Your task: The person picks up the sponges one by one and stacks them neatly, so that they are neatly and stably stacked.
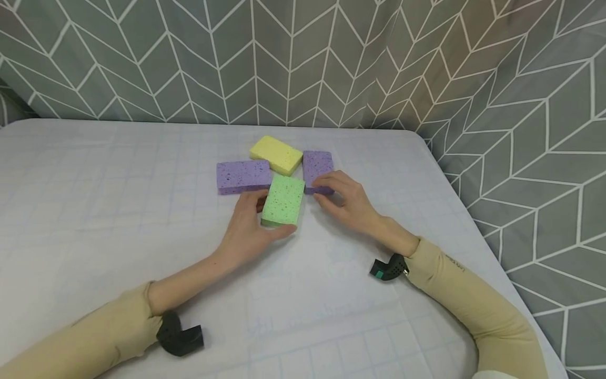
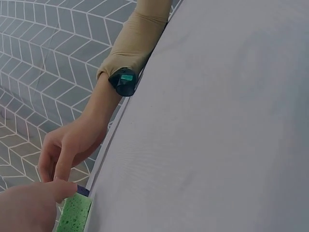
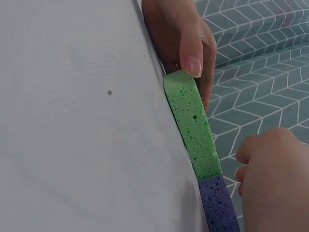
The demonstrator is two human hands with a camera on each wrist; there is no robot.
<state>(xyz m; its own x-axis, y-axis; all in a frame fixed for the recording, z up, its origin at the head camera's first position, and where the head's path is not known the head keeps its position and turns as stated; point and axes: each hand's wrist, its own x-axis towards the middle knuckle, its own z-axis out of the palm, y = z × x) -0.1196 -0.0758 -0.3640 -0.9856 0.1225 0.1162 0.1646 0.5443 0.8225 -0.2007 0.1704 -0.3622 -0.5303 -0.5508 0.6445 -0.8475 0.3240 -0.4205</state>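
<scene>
On the table (image 1: 331, 305), the green sponge (image 1: 283, 201) is a bright, dark-pitted block, its far end between the left purple sponge (image 1: 243, 175) and right purple sponge (image 1: 317, 164). The left hand (image 1: 247, 227) reaches forward and grasps it, thumb at its near end, fingers at its left side. The right hand (image 1: 350, 202) arches by the right purple sponge's near end, fingers slack; whether they touch it, I cannot tell.
</scene>
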